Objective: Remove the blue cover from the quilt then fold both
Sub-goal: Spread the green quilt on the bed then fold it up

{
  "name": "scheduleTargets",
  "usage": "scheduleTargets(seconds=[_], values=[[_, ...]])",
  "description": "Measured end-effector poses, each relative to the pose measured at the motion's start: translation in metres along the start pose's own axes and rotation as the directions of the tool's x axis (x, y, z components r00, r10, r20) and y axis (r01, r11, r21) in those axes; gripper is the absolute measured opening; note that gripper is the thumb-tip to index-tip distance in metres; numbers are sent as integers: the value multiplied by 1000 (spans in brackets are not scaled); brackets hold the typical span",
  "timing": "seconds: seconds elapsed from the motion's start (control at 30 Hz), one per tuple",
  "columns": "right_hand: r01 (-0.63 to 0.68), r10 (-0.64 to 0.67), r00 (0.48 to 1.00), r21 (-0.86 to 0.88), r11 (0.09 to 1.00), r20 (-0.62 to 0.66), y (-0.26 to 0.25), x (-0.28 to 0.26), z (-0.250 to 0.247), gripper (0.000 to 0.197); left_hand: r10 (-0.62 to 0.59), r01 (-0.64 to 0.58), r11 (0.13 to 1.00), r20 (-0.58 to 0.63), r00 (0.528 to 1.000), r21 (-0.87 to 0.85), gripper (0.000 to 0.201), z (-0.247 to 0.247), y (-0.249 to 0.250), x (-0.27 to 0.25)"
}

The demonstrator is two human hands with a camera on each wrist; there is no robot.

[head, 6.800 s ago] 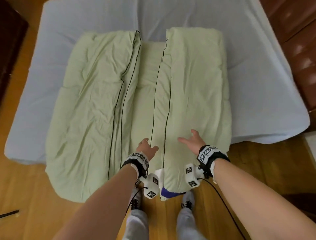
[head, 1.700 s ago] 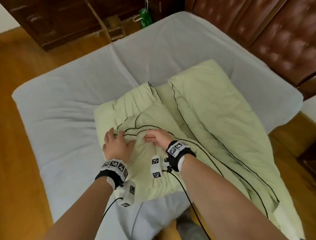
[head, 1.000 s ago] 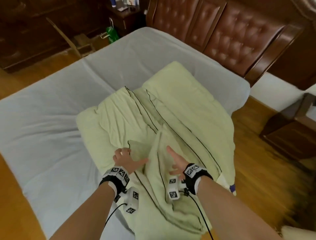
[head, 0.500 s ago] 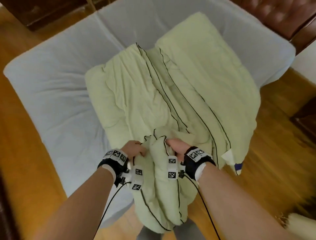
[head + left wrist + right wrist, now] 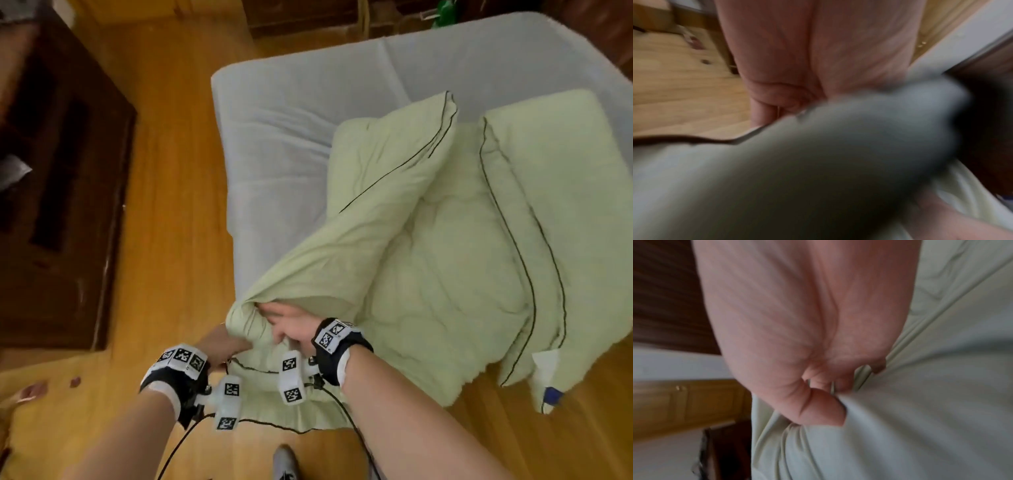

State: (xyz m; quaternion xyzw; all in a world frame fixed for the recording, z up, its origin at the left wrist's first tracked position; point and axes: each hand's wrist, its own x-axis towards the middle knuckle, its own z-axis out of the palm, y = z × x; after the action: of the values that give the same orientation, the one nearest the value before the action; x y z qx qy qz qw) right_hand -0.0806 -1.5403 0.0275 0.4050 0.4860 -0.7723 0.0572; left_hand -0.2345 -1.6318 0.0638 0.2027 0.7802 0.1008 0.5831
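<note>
Head view, itemised by size.

Item 1. Bed (image 5: 308, 113), grey-blue sheeted mattress, filling the frame from 12 to 3 o'clock. It serves as the work surface and bears most of the bedding's weight, so the hands lift only one end.

Item 2. Quilt (image 5: 445, 260), pale green with thin dark piping, spread across the bed from centre toward 3 o'clock. Both long sides are turned inward, piped edges facing each other across a central trough: a lengthwise fold, judged already made. The near end is raised off the bed edge at about 7 o'clock and bunched between the hands, probably so it can be carried over for a crosswise fold.

Item 3. Blue cover (image 5: 553, 394), seen only as a small blue patch beside white fabric at the quilt's overhanging corner, about 4 o'clock. Whether it is fully off cannot be told.

Item 4. Right hand (image 5: 291, 329), just below centre. Right wrist view shows thumb and fingers curled into the green cloth, pinching a gathered pleat; the tight grip keeps the slack layers from slipping apart.

Item 5. Left hand (image 5: 222, 342), touching the same bunch from the 8 o'clock side. Left wrist view is blurred, but the fingers appear closed round the piped edge.

Item 6. Wooden floor (image 5: 164, 205), 9 o'clock, with dark cabinet (image 5: 51, 171) alongside.
</note>
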Motion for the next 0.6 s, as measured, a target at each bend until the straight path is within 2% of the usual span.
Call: scheduleTargets(seconds=[0.03,0.1,0.2,0.27,0.3,0.33,0.4,0.47,0.53,0.6], values=[[-26,27,999,-26,999,45,13,13,33,84,-32,32,999,-11,999,29,6,-12,-43,-2],[-94,110,984,-113,989,140,36,34,97,82,-117,121,988,-48,992,97,17,-25,-127,-2],[-171,216,963,-253,952,161,65,57,163,82,-246,252,964,-79,966,80,29,-16,-219,3],[-192,246,959,-315,930,141,76,62,187,80,-286,288,955,-42,957,65,17,-8,-260,18],[-181,239,963,-353,918,127,79,60,191,80,-306,305,952,-51,951,-18,16,-4,-269,21],[-182,237,966,-376,909,104,80,58,191,79,-330,322,942,-79,941,-96,28,2,-276,25],[-196,233,971,-395,898,48,81,53,180,73,-315,302,947,-137,939,-111,55,9,-270,32],[-232,230,972,-385,893,-51,78,38,150,68,-236,230,972,-199,951,-55,68,14,-238,37],[-302,237,945,-319,898,-227,74,14,102,72,-132,133,991,-204,970,-5,67,25,-188,42],[-342,226,884,-236,910,-410,71,-23,33,79,16,-8,999,-155,988,50,58,50,-115,44]])
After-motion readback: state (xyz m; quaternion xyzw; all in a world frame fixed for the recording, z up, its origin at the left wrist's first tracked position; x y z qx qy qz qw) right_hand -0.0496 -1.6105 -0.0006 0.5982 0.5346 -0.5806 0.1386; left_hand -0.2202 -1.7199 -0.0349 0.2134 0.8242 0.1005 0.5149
